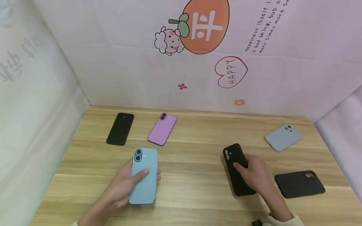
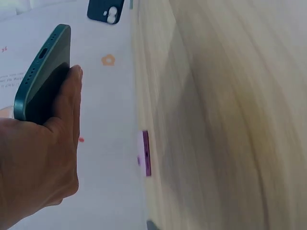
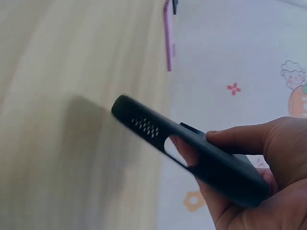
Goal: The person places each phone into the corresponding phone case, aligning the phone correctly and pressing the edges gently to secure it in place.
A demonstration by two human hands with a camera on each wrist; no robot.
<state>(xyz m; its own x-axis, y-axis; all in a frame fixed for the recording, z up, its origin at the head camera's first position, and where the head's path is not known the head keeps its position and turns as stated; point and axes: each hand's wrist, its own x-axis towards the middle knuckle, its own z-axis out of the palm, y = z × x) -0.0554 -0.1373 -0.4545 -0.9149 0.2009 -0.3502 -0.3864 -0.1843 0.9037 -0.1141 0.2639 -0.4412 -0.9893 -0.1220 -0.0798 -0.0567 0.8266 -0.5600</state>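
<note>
A light blue phone (image 1: 142,194) is in my left hand (image 1: 120,184); the thumb lies across its back and fingertips show at the far edge. In the left wrist view the phone (image 2: 43,72) appears edge-on, raised above the tabletop. My right hand (image 1: 256,173) grips a black phone case (image 1: 234,156) with its thumb on the back. The case (image 3: 144,125) is tilted in the right wrist view, with small holes and a larger opening along its edge. A second black phone case (image 1: 297,185) lies on the table just right of my right hand.
At the back left of the wooden table (image 1: 185,218) lie a black phone-shaped item (image 1: 120,128) and a purple phone (image 1: 162,129). A pale blue-grey phone-shaped item (image 1: 282,138) lies at the back right. Printed white cloth (image 1: 131,77) hangs behind and at both sides.
</note>
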